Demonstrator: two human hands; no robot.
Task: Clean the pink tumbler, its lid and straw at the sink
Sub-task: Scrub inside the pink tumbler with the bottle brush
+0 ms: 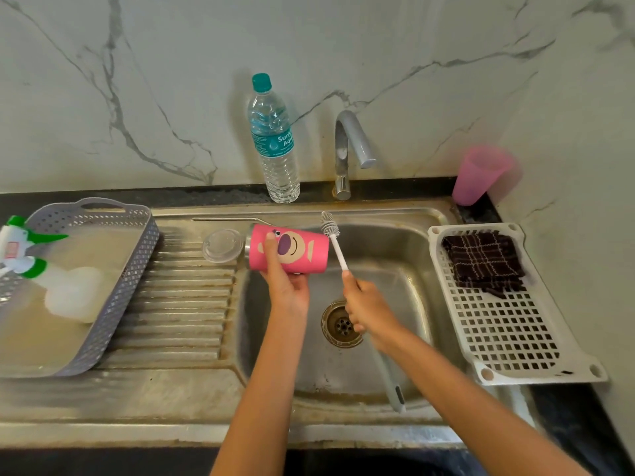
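The spray bottle [41, 280] in the grey basket [134, 269] is blurred and cut off by the left edge. The pink cup [479, 175] in the corner is smeared. The right hand [369, 309] hides the middle of the brush [335, 243], whose lower handle is blurred. The tumbler [288, 249] covers the straw's [226, 219] right end.

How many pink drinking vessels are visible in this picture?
2: the pink tumbler held sideways over the sink by the left hand, and a pink plastic cup in the back right counter corner.
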